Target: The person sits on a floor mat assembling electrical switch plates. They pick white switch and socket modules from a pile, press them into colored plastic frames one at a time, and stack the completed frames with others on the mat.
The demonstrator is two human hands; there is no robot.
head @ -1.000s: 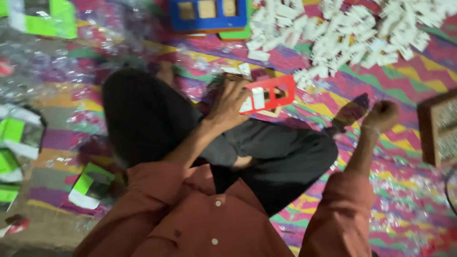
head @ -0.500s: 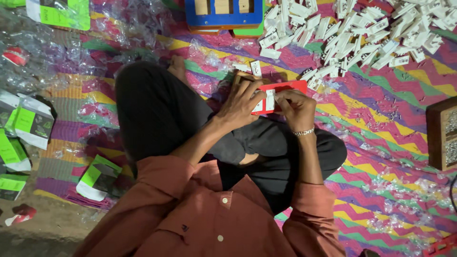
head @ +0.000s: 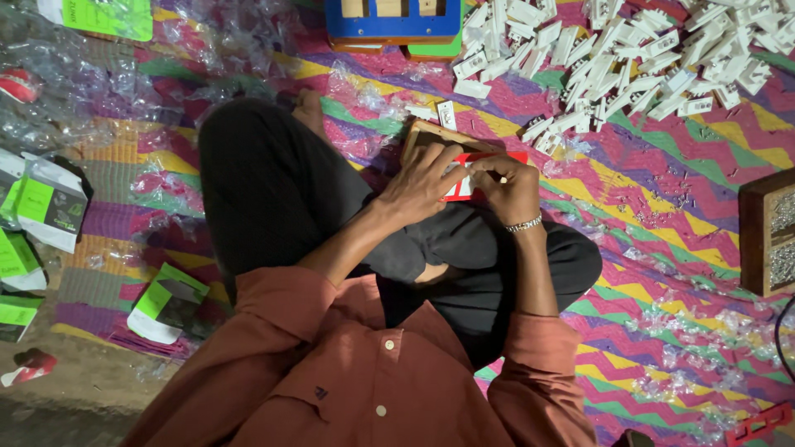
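I sit cross-legged on a zigzag-patterned mat (head: 687,190). In front of my knees, my left hand (head: 422,182) grips a red plastic frame (head: 460,192) that holds white parts. My right hand (head: 507,186), a bracelet on its wrist, curls over the frame's right side, and its fingertips pinch a white part (head: 465,170) set in it. Both hands hide most of the frame. Under them the edge of a wooden board (head: 431,132) shows.
A heap of white plastic parts (head: 646,58) lies at the top right, with a blue tray (head: 393,21) at the top centre. A wooden box (head: 766,236) stands at the right edge. Green-and-black cartons (head: 50,207) and clear wrappers (head: 108,74) litter the left.
My right hand has come in from far out on the right and joined the left on the red frame. The frame has moved slightly down onto the wooden board.
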